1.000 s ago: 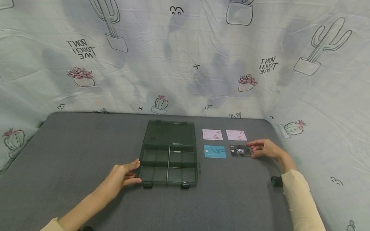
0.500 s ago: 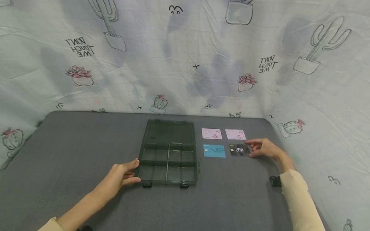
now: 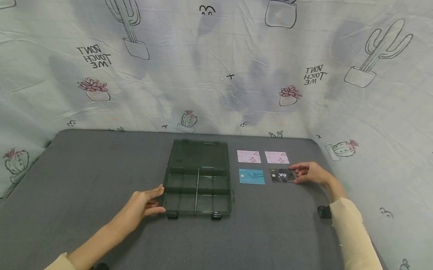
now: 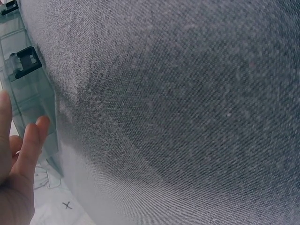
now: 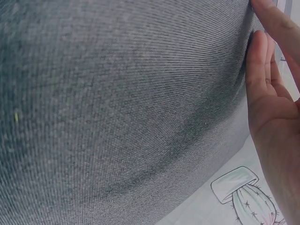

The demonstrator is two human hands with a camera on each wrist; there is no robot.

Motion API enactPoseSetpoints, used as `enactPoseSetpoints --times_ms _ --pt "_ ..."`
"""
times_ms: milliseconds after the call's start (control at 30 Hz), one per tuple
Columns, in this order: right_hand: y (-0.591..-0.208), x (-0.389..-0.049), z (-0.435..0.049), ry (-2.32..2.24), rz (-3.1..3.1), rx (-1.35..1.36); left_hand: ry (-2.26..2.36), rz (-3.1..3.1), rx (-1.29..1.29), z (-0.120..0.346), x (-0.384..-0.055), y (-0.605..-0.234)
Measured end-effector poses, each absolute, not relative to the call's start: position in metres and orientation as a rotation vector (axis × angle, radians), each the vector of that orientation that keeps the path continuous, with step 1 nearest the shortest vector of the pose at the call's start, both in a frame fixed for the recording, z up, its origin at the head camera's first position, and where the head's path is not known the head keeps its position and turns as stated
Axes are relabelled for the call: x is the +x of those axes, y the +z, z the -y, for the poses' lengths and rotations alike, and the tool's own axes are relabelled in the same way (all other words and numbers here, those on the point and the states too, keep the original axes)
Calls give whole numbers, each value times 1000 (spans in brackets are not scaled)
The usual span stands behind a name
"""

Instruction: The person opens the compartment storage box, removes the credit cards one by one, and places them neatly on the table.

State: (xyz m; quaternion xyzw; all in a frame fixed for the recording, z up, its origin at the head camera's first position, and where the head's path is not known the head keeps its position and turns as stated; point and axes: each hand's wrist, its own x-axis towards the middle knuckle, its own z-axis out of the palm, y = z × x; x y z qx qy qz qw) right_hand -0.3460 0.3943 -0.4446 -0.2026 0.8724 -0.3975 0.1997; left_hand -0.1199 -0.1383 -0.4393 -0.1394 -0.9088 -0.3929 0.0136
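A dark green translucent compartment box (image 3: pixel 196 212) lies with its lid (image 3: pixel 199 155) folded back on the table. At its left side is my left hand (image 3: pixel 141 206), thumb near the front corner and fingertips at the side wall; the left wrist view shows these fingers (image 4: pixel 29 150) fairly straight. A black Vip card (image 3: pixel 281 176) lies flat right of the box. My right hand (image 3: pixel 310 173) holds its right end between thumb and forefinger. The card is not visible in the right wrist view, where the right hand (image 5: pixel 274 103) is at the edge.
A blue VIP card (image 3: pixel 251 177) lies left of the black card. Behind them are two pink cards (image 3: pixel 248 156) in a row. Patterned cloth (image 3: pixel 211 90) hangs behind the grey table (image 3: pixel 251 245) and along its sides.
The head view shifts slightly. The black card shows a tiny drift to the right under my right fingers; my left hand and the box keep their places.
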Motion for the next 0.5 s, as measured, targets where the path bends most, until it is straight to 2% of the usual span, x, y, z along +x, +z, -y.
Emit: enactPoseSetpoints --times_ms 333,500 --pt "-445 -342 -399 -1154 -2400 -526 -1208 2828 -458 138 -119 -440" --pt "-444 -335 -408 -1225 -2401 -420 -1107 2885 -463 138 -115 -442"
